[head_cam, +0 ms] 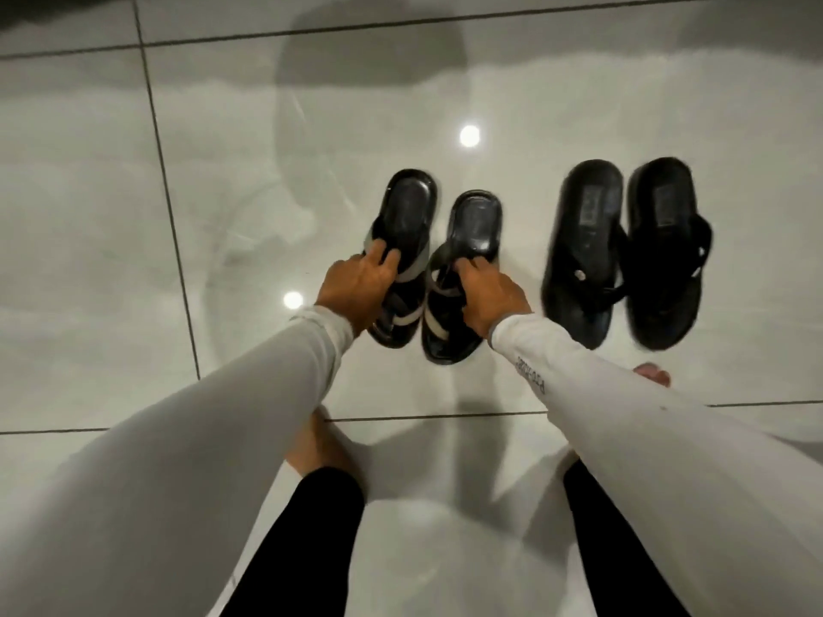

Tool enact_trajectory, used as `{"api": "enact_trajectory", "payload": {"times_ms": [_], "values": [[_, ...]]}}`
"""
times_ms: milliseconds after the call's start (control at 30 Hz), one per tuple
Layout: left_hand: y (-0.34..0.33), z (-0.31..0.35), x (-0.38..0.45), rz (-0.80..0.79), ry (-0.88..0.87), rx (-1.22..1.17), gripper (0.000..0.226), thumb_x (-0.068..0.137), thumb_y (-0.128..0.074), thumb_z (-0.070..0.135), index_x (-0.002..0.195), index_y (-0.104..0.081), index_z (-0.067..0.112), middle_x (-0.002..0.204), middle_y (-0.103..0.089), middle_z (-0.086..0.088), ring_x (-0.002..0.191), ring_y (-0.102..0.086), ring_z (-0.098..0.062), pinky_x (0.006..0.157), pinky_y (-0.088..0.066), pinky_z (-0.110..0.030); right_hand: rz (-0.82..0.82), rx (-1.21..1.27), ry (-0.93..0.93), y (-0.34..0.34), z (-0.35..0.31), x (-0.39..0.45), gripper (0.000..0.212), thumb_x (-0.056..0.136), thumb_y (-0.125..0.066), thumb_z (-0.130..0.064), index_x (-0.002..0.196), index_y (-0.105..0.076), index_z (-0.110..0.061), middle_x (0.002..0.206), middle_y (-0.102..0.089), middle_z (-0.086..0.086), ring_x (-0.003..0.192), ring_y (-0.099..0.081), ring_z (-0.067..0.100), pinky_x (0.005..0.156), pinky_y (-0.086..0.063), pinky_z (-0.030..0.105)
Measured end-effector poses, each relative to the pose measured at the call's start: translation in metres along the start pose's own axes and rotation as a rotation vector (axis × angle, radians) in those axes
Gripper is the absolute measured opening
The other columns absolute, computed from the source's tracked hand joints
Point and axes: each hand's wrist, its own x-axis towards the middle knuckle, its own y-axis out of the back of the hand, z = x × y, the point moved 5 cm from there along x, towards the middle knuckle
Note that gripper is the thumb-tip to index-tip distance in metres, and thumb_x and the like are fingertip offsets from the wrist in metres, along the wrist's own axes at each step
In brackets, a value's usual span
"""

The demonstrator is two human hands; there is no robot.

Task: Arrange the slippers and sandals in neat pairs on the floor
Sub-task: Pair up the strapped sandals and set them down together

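Observation:
Two black sandals with grey straps lie side by side at the middle of the tiled floor, heels pointing away from me. My left hand (356,282) grips the straps of the left sandal (407,207). My right hand (487,293) grips the straps of the right sandal (476,220), which sits slightly nearer to me. To their right a pair of black flip-flops rests close together: one flip-flop (581,242) on the left, the other flip-flop (663,247) on the right. Both are untouched.
The glossy pale tile floor (133,216) reflects two ceiling lights. My bare feet (311,452) stand near the bottom, one toe tip showing at the right (652,374). A dark edge runs along the top of the view.

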Motion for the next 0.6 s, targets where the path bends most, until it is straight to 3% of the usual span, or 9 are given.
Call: {"api": "enact_trajectory", "payload": {"times_ms": [67, 167, 267, 367, 500, 600], "values": [[-0.007, -0.01, 0.004, -0.024, -0.006, -0.059, 0.036, 0.094, -0.054, 0.011, 0.13, -0.049, 0.01, 0.131, -0.05, -0.016, 0.097, -0.065, -0.041, 0.079, -0.053, -0.045, 0.069, -0.018, -0.093, -0.005, -0.008, 0.01, 0.032, 0.089, -0.055, -0.009, 0.121, -0.059, -0.008, 0.128, -0.055, 0.017, 0.107, -0.062, 0.044, 0.087, -0.054, 0.046], [-0.013, -0.032, -0.014, 0.026, -0.016, -0.159, 0.026, 0.095, -0.056, 0.008, 0.121, -0.057, 0.007, 0.12, -0.056, -0.016, 0.092, -0.065, -0.038, 0.077, -0.055, -0.043, 0.078, 0.023, -0.12, -0.014, -0.028, 0.016, 0.027, 0.088, -0.053, -0.007, 0.113, -0.063, -0.008, 0.121, -0.059, 0.017, 0.105, -0.062, 0.043, 0.084, -0.054, 0.043], [-0.021, -0.055, -0.042, 0.036, -0.053, -0.165, 0.025, 0.095, -0.057, 0.004, 0.12, -0.056, 0.005, 0.116, -0.057, -0.017, 0.089, -0.065, -0.037, 0.077, -0.059, -0.042, 0.033, 0.137, -0.124, -0.024, -0.056, 0.012, 0.026, 0.085, -0.053, -0.007, 0.109, -0.064, -0.012, 0.118, -0.06, 0.014, 0.102, -0.062, 0.041, 0.082, -0.052, 0.04], [-0.029, -0.081, -0.065, -0.01, -0.025, -0.176, 0.026, 0.094, -0.061, 0.006, 0.119, -0.056, 0.006, 0.116, -0.056, -0.016, 0.092, -0.066, -0.036, 0.079, -0.06, -0.043, -0.007, 0.089, -0.061, -0.033, -0.094, 0.014, 0.027, 0.084, -0.057, -0.005, 0.109, -0.065, -0.01, 0.119, -0.06, 0.016, 0.1, -0.063, 0.042, 0.085, -0.054, 0.042], [-0.039, -0.129, -0.09, -0.048, 0.041, -0.181, 0.033, 0.092, -0.065, 0.008, 0.123, -0.053, 0.009, 0.12, -0.055, -0.014, 0.098, -0.065, -0.033, 0.082, -0.06, -0.042, -0.035, 0.111, -0.016, -0.044, -0.153, 0.028, 0.027, 0.085, -0.053, -0.004, 0.109, -0.065, -0.008, 0.111, -0.059, 0.012, 0.097, -0.064, 0.037, 0.076, -0.047, 0.033], [-0.042, -0.157, -0.099, -0.049, 0.061, -0.2, 0.035, 0.092, -0.066, 0.009, 0.125, -0.053, 0.01, 0.12, -0.055, -0.014, 0.1, -0.065, -0.032, 0.085, -0.06, -0.042, -0.022, 0.062, 0.078, -0.048, -0.193, 0.035, 0.025, 0.085, -0.055, -0.001, 0.106, -0.066, -0.007, 0.112, -0.059, 0.014, 0.095, -0.064, 0.038, 0.075, -0.051, 0.037]]}}
